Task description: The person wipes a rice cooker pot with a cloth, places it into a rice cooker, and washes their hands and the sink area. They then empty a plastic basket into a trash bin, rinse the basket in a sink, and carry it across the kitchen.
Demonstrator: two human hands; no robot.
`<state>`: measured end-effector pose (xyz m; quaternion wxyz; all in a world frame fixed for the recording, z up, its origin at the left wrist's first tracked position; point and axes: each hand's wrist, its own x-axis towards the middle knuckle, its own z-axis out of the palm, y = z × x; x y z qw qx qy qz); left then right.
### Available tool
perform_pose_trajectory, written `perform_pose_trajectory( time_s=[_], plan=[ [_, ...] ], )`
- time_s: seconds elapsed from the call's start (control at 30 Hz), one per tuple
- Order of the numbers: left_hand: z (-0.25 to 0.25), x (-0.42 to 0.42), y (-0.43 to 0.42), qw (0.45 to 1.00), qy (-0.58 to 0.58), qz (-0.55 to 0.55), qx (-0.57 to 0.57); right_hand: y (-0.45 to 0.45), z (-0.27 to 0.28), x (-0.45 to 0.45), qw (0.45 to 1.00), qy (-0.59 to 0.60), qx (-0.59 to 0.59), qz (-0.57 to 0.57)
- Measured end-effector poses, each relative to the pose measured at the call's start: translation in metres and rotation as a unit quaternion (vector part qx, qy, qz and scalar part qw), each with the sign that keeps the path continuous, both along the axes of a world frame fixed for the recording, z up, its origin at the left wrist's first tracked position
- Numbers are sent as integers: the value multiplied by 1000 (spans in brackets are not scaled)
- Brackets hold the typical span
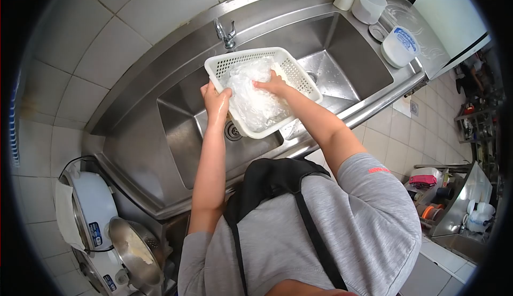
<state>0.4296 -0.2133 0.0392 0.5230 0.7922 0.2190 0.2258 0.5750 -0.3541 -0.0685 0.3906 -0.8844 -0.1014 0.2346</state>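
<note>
A white perforated plastic basket point(304, 89) is held over the double sink, above the divider between its two bowls. My left hand point(216, 102) is closed on the basket's left rim, with the thumb over the edge. Inside the basket lies a crumpled clear plastic bag point(251, 77), with something whitish under or in it that I cannot make out. My right hand point(275, 83) reaches in from the right, its fingers bent and gripping the bag. Part of the right fingers is hidden by the plastic.
A faucet point(227, 35) rises behind the basket. The steel sink point(352, 55) has wet bowls. White tubs point(368, 5) and a labelled container point(401, 47) stand on the right counter. At lower left are a metal bowl point(122, 242) and white appliances point(96, 200).
</note>
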Motion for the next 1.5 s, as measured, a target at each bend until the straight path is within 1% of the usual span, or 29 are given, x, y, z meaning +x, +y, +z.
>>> perform_pose_trajectory(
  time_s=[0.07,0.13,0.23,0.3,0.4,0.47,0.57,0.6,0.67,0.77,0.87,0.97,1.07,1.27,1.37,1.47,1.5],
  plan=[
    [16,-2,-12,1000,-11,1,-19,8,-1,-8,992,64,113,0],
    [24,3,-18,1000,-13,-5,-3,9,6,-13,965,135,227,0],
    [27,11,-22,999,-18,-25,28,17,7,-26,957,96,273,-27],
    [30,13,-29,998,-28,-46,46,25,-18,-17,955,76,284,-46],
    [44,13,-45,993,-53,-80,61,20,-12,-26,948,45,297,-106],
    [49,14,-56,989,-60,-89,99,14,3,-35,939,10,307,-152],
    [60,14,-66,976,-76,-113,171,16,2,-31,903,-51,391,-171],
    [63,14,-68,969,-81,-122,198,20,1,-29,888,-54,418,-184],
    [69,15,-69,966,-89,-131,204,29,-1,-26,856,-60,470,-207],
    [75,12,-67,967,-88,-126,205,34,3,-28,829,-13,522,-202],
    [74,10,-63,974,-88,-114,178,34,10,-32,871,-60,437,-216],
    [77,8,-64,973,-66,-112,193,33,13,-34,871,-58,436,-218],
    [75,9,-62,974,-68,-111,184,36,9,-33,872,-49,433,-225],
    [73,9,-61,967,-74,-108,217,37,9,-31,873,-58,428,-227],
    [76,8,-66,974,-62,-97,197,34,13,-33,868,-43,444,-219],
    [76,6,-64,964,-64,-105,235,35,8,-32,868,-28,449,-213],
    [74,6,-64,971,-73,-115,198,37,7,-33,856,-43,464,-222]
  ],
)
